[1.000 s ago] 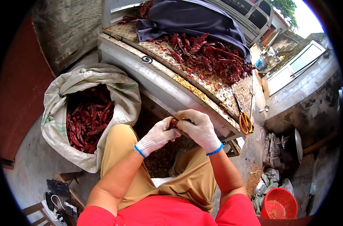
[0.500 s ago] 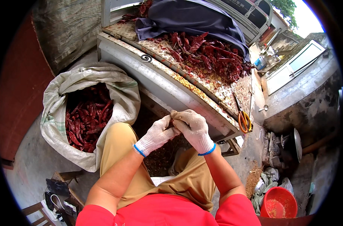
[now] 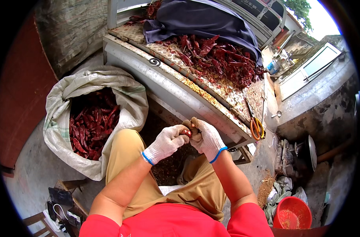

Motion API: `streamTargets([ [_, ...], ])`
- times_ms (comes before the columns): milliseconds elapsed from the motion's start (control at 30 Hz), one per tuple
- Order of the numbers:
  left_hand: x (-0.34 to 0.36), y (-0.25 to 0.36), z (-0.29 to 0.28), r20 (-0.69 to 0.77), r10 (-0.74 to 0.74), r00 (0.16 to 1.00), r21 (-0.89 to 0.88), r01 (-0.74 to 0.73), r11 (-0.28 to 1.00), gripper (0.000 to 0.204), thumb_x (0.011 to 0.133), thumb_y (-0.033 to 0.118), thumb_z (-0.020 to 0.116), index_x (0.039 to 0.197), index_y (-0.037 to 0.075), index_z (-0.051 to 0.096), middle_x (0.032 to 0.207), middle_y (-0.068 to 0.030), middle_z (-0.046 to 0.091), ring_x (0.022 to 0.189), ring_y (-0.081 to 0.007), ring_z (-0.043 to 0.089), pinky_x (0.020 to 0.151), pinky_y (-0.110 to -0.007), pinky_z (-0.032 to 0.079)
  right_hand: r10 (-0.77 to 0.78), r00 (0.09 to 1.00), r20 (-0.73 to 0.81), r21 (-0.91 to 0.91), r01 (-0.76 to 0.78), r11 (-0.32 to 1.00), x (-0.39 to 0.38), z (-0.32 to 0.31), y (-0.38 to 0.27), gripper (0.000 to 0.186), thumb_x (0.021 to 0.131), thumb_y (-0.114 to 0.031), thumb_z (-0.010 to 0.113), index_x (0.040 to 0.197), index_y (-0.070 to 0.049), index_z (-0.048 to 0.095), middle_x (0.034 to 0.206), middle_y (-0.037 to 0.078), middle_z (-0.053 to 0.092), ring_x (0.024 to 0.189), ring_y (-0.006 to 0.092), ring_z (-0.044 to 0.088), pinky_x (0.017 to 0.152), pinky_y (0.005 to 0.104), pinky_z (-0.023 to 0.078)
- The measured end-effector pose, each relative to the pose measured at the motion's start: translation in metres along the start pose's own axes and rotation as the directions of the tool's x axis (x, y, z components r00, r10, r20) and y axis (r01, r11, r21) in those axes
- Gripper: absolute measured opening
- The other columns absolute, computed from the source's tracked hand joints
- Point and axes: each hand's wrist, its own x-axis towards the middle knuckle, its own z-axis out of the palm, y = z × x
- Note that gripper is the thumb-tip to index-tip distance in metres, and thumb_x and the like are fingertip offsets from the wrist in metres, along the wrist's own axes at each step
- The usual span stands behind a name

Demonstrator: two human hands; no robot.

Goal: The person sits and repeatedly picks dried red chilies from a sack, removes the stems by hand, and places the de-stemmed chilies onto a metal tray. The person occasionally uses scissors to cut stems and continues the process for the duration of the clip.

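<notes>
Both my hands wear whitish knit gloves with blue cuffs and meet above my lap, in front of the truck bed's edge. My left hand [image 3: 167, 143] is closed, pinching a dried red chili [image 3: 186, 132] whose end shows pale seeds at the fingertips. Right beside it is my right hand [image 3: 206, 139], its soiled fingers curled together; what they pinch, if anything, is hidden. On the truck bed [image 3: 164, 52] lies a heap of dried red chilies [image 3: 223, 59], partly under a dark cloth [image 3: 199, 19]. At my left, an open white woven sack [image 3: 134, 98] holds many more chilies.
Orange-handled scissors [image 3: 257, 127] rest at the bed's right corner. Seeds and bits lie along the bed's edge. A red basin [image 3: 292, 213] stands on the floor at lower right, near crumpled bags [image 3: 282, 193]. A small wooden stool [image 3: 71, 185] is at lower left.
My hands have turned and parted slightly at the fingertips, so the chili with its pale seeds now shows between them. The right hand has tilted upward.
</notes>
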Motion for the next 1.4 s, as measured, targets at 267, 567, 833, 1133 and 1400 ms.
streamTargets([
  [267, 0.007, 0.016, -0.007, -0.18, -0.095, 0.979, -0.147, 0.069, 0.987, 0.026, 0.091, 0.02, 0.074, 0.104, 0.004, 0.058, 0.079, 0.0007, 0.059, 0.062, -0.0059, 0.055, 0.055, -0.021, 0.046, -0.34, 0.94, 0.025, -0.992, -0.018, -0.124, -0.021, -0.01, -0.045, 0.036, 0.091, -0.036, 0.059, 0.115, -0.013, 0.072, 0.099, 0.012, 0.071, 0.091, 0.026, 0.066, 0.08, 0.0348, 0.052],
  [567, 0.01, 0.021, -0.007, -0.156, -0.155, 0.975, -0.125, 0.136, 0.983, 0.023, 0.089, 0.02, 0.075, 0.101, 0.005, 0.062, 0.079, 0.0009, 0.06, 0.061, -0.0057, 0.056, 0.056, -0.02, 0.047, -0.727, 0.682, -0.078, -0.989, -0.146, -0.031, 0.057, -0.045, -0.159, 0.043, 0.088, -0.033, 0.065, 0.125, -0.012, 0.066, 0.123, 0.018, 0.068, 0.112, 0.035, 0.065, 0.096, 0.0428, 0.051],
  [833, 0.014, 0.014, -0.01, -0.159, -0.125, 0.979, -0.136, 0.104, 0.985, 0.022, 0.091, 0.021, 0.074, 0.097, 0.004, 0.061, 0.078, 0.0, 0.06, 0.063, -0.0074, 0.058, 0.059, -0.022, 0.05, -0.763, 0.634, -0.126, -0.922, -0.358, -0.146, 0.126, -0.035, -0.19, 0.041, 0.09, -0.041, 0.067, 0.115, -0.009, 0.068, 0.122, 0.018, 0.066, 0.115, 0.0354, 0.063, 0.094, 0.0458, 0.054],
  [1133, 0.018, 0.007, -0.017, -0.164, -0.103, 0.981, -0.269, 0.056, 0.961, 0.021, 0.092, 0.02, 0.073, 0.096, 0.004, 0.059, 0.081, -0.0036, 0.064, 0.067, -0.0115, 0.062, 0.063, -0.026, 0.053, -0.776, 0.595, -0.207, -0.976, -0.174, 0.128, 0.067, -0.058, -0.177, 0.033, 0.086, -0.033, 0.062, 0.106, -0.009, 0.075, 0.1, 0.015, 0.073, 0.094, 0.0306, 0.069, 0.084, 0.0402, 0.054],
  [1400, 0.015, 0.011, -0.017, -0.237, -0.12, 0.964, -0.327, 0.038, 0.944, 0.022, 0.094, 0.019, 0.07, 0.105, 0.003, 0.059, 0.1, -0.0105, 0.071, 0.087, -0.0188, 0.071, 0.078, -0.034, 0.06, -0.412, 0.891, -0.19, -0.889, 0.021, 0.458, -0.018, 0.008, -0.076, 0.029, 0.082, -0.029, 0.069, 0.097, -0.006, 0.077, 0.081, 0.006, 0.073, 0.074, 0.014, 0.066, 0.07, 0.0301, 0.053],
])
